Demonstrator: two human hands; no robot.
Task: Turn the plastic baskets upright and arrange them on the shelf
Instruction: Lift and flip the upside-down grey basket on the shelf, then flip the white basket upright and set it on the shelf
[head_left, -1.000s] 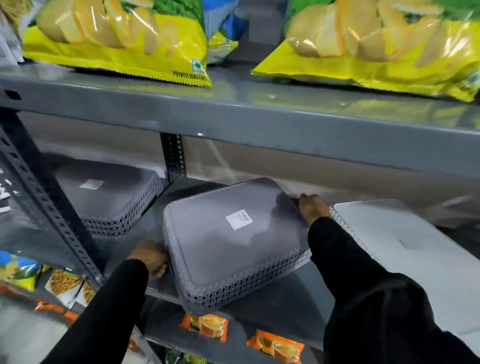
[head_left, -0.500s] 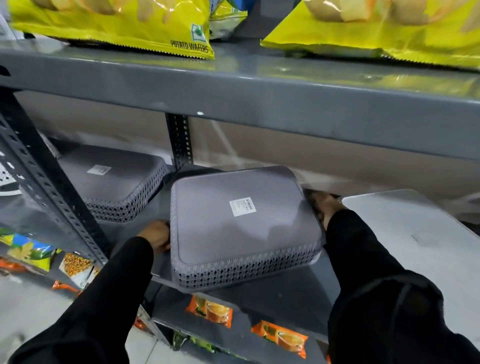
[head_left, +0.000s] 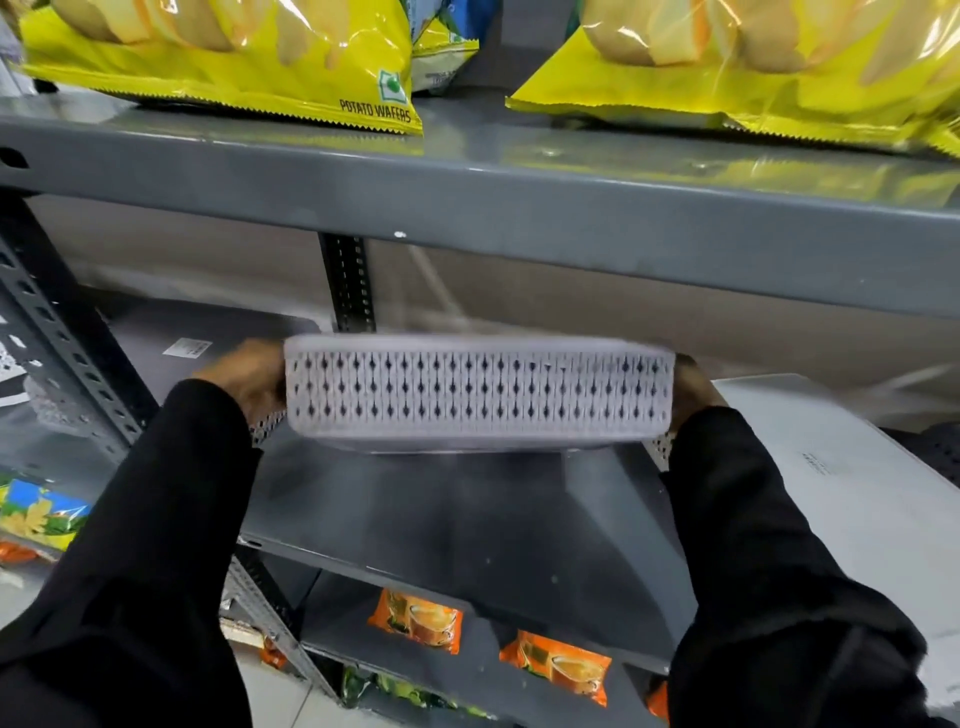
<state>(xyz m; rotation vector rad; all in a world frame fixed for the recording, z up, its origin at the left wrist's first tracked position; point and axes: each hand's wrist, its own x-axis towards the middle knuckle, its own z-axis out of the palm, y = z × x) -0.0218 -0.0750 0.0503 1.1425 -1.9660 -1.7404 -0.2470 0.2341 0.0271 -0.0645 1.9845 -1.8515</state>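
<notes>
Both hands (head_left: 244, 382) hold the grey basket (head_left: 478, 392) (blurred) above the shelf (head_left: 467, 519).

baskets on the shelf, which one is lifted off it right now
The middle grey basket, held between the left hand and right hand; its neighbours rest bottom-up on the shelf.

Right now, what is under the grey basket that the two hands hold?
Under the grey basket, held by the left hand and right hand, is bare grey shelf. The basket hides the shelf's back part.

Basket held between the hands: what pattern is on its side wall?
Rows of small dark diamond-shaped holes across the light grey plastic basket's side wall, seen in the head view.
</notes>
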